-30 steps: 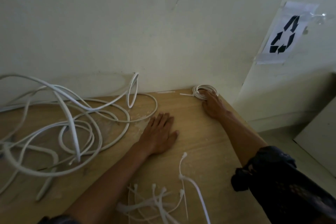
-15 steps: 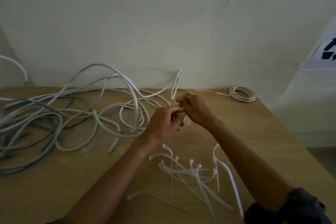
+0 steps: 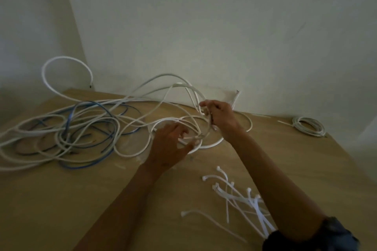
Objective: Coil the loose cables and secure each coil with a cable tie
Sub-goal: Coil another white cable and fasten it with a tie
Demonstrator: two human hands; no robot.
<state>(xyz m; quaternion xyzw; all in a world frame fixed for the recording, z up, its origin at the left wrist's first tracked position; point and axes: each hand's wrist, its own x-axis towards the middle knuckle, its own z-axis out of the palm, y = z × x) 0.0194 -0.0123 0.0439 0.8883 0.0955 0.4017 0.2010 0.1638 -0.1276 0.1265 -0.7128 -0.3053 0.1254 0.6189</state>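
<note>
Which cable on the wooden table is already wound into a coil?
The small white cable coil at the far right edge of the wooden table, lying alone. The other white cables and the blue cable sprawl loose in a tangle at left.

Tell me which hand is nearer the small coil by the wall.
Right. The right hand is left of the small coil; the left hand is farther left again.

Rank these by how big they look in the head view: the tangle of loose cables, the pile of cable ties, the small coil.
1. tangle of loose cables, by far the widest.
2. pile of cable ties.
3. small coil.
The ties lie nearer the camera, so ranks two and three are unsure.
</note>
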